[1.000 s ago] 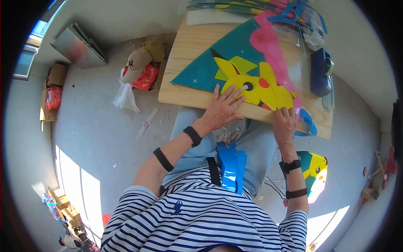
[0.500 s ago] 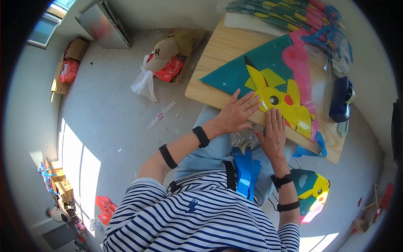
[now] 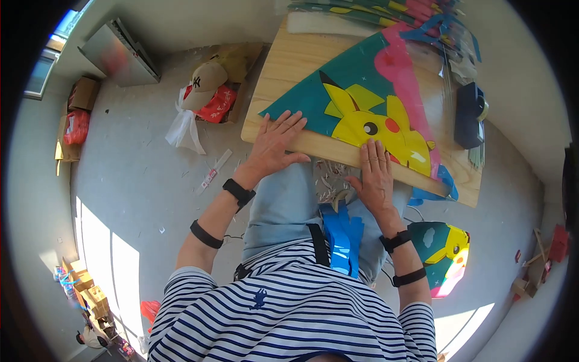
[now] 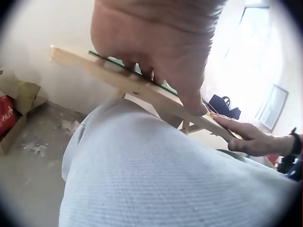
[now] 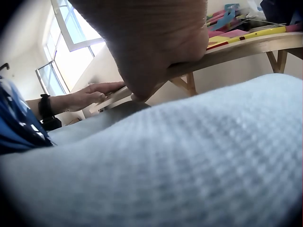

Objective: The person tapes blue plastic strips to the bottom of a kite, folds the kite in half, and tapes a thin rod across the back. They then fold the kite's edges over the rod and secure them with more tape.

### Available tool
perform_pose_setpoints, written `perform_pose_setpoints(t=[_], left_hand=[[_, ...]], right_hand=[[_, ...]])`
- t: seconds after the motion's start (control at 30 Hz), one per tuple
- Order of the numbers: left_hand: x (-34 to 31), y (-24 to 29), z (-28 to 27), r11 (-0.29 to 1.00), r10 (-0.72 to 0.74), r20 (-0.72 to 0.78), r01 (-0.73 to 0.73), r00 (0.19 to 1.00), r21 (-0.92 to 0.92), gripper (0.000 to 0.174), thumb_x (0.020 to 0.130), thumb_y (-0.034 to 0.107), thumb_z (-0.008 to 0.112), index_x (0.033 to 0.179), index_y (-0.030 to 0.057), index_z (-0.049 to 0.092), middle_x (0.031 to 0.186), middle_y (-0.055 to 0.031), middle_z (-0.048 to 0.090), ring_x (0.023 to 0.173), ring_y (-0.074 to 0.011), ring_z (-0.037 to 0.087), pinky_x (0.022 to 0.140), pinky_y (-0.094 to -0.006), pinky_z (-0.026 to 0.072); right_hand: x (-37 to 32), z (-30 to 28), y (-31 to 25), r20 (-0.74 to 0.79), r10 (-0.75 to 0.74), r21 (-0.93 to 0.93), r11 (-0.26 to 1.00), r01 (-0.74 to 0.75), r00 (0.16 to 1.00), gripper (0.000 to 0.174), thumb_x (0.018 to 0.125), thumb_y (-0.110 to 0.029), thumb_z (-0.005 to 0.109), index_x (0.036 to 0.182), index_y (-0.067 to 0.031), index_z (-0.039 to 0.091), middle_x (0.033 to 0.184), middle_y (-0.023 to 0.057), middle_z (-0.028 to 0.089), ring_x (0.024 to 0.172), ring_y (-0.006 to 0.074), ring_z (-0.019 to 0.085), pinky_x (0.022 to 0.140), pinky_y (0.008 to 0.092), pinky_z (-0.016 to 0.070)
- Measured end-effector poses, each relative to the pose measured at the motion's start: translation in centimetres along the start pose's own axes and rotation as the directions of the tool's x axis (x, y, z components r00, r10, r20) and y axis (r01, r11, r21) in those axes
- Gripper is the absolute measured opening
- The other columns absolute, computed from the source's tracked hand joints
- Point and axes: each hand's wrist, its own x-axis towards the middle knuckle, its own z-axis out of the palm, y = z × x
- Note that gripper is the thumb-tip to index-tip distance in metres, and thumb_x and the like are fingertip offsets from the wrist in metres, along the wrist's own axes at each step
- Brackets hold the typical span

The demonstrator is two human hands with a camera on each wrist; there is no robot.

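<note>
A triangular printed sheet (image 3: 344, 90), green and pink with a yellow cartoon character, lies flat on the wooden table (image 3: 274, 66). My left hand (image 3: 271, 151) rests with fingers spread on its near-left edge, close to the pointed corner. In the left wrist view, those fingers (image 4: 158, 75) reach over the table's edge onto the green sheet. My right hand (image 3: 376, 181) lies with straight fingers together on the character's face at the near edge. A blue strip (image 3: 445, 181) hangs at the sheet's right corner. Neither hand grips anything.
A dark blue tape dispenser (image 3: 467, 114) stands at the table's right side beside thin sticks (image 3: 476, 155). Several rolled printed sheets (image 3: 362, 11) lie along the back. Blue strips (image 3: 341, 241) lie on my lap. A cap (image 3: 208, 81) sits on a box at left.
My right hand has left the sheet's right corner and moved left to the face. My left hand has slid left along the near edge toward the pointed corner.
</note>
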Motion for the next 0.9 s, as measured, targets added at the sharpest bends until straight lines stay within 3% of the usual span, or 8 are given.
perform_pose_setpoints(t=[0.07, 0.2, 0.43, 0.53, 0.73, 0.8, 0.83, 0.9], left_hand=[[1.5, 2.4, 0.0, 1.000, 0.017, -0.031, -0.017, 0.999, -0.007, 0.096, 0.078, 0.050, 0.079, 0.158, 0.0121, 0.040, 0.165, -0.0074, 0.037, 0.154, -0.0298, 0.029, 0.125, -0.0568, 0.0169], [4.2, 7.5, 2.8, 0.958, 0.270, 0.014, -0.267, 0.963, -0.108, 0.092, 0.078, 0.044, 0.081, 0.152, 0.0039, 0.045, 0.161, -0.0123, 0.041, 0.152, -0.0317, 0.033, 0.124, -0.0508, 0.0247], [4.7, 8.3, 4.3, 0.966, 0.245, 0.081, -0.236, 0.966, -0.107, 0.092, 0.074, 0.040, 0.085, 0.150, 0.0041, 0.048, 0.159, -0.0122, 0.043, 0.148, -0.0328, 0.038, 0.123, -0.0492, 0.0289], [5.0, 8.6, 3.9, 0.965, 0.248, 0.096, -0.237, 0.964, -0.113, 0.092, 0.072, 0.037, 0.086, 0.149, 0.0039, 0.049, 0.159, -0.0123, 0.044, 0.148, -0.0328, 0.039, 0.122, -0.0484, 0.0307], [5.3, 8.6, 3.5, 0.966, 0.248, 0.130, -0.234, 0.960, -0.112, 0.090, 0.072, 0.036, 0.087, 0.148, 0.0038, 0.050, 0.157, -0.0126, 0.046, 0.146, -0.0330, 0.040, 0.122, -0.0477, 0.0314], [5.3, 8.7, 3.5, 0.963, 0.260, 0.125, -0.248, 0.957, -0.104, 0.091, 0.072, 0.038, 0.088, 0.148, 0.0046, 0.051, 0.156, -0.0125, 0.047, 0.146, -0.0328, 0.041, 0.122, -0.0481, 0.0315], [5.3, 8.8, 3.4, 0.963, 0.256, 0.124, -0.242, 0.959, -0.121, 0.090, 0.072, 0.038, 0.088, 0.148, 0.0042, 0.051, 0.156, -0.0131, 0.047, 0.145, -0.0333, 0.041, 0.122, -0.0477, 0.0315], [5.9, 8.8, 3.3, 0.960, 0.259, 0.113, -0.243, 0.959, -0.139, 0.090, 0.073, 0.038, 0.087, 0.148, 0.0039, 0.052, 0.156, -0.0136, 0.047, 0.145, -0.0338, 0.042, 0.122, -0.0473, 0.0316]], right_hand=[[0.1, -0.1, -0.2, -0.014, 0.023, 0.004, 1.000, -0.023, 1.000, 0.096, 0.078, -0.035, 0.083, 0.154, 0.0024, 0.039, 0.164, 0.0209, 0.033, 0.155, 0.0388, 0.026, 0.124, 0.0520, 0.0232], [-0.1, 0.6, 0.4, -0.043, -0.003, 0.032, 0.999, 0.005, 0.999, 0.097, 0.076, -0.033, 0.084, 0.154, 0.0021, 0.039, 0.164, 0.0205, 0.034, 0.154, 0.0378, 0.028, 0.124, 0.0517, 0.0238], [-1.8, -0.7, 2.8, -0.045, -0.011, 0.087, 0.996, 0.015, 0.999, 0.094, 0.077, -0.033, 0.083, 0.154, 0.0009, 0.040, 0.164, 0.0188, 0.034, 0.154, 0.0329, 0.029, 0.125, 0.0503, 0.0227], [-4.7, -2.2, 5.4, -0.031, 0.038, -0.001, 0.999, -0.038, 0.999, 0.092, 0.080, -0.038, 0.081, 0.154, -0.0012, 0.041, 0.165, 0.0170, 0.034, 0.155, 0.0321, 0.027, 0.126, 0.0526, 0.0181], [-9.5, -4.5, 9.2, -0.114, 0.273, -0.224, 0.930, -0.293, 0.955, 0.085, 0.088, -0.048, 0.073, 0.155, -0.0062, 0.042, 0.166, 0.0143, 0.032, 0.156, 0.0320, 0.025, 0.127, 0.0564, 0.0082], [-10.2, -5.4, 9.9, -0.261, 0.315, -0.295, 0.874, -0.386, 0.913, 0.069, 0.091, -0.043, 0.072, 0.146, -0.0065, 0.055, 0.161, 0.0151, 0.042, 0.151, 0.0347, 0.034, 0.123, 0.0554, 0.0208], [-10.7, -5.6, 10.4, -0.273, 0.320, -0.295, 0.870, -0.395, 0.907, 0.069, 0.091, -0.043, 0.072, 0.146, -0.0065, 0.055, 0.161, 0.0151, 0.042, 0.151, 0.0347, 0.034, 0.123, 0.0554, 0.0208], [-11.7, -5.9, 11.3, -0.495, 0.414, -0.132, 0.833, -0.537, 0.764, 0.048, 0.095, -0.036, 0.070, 0.132, -0.0068, 0.067, 0.148, 0.0175, 0.056, 0.139, 0.0371, 0.047, 0.114, 0.0533, 0.0341]])
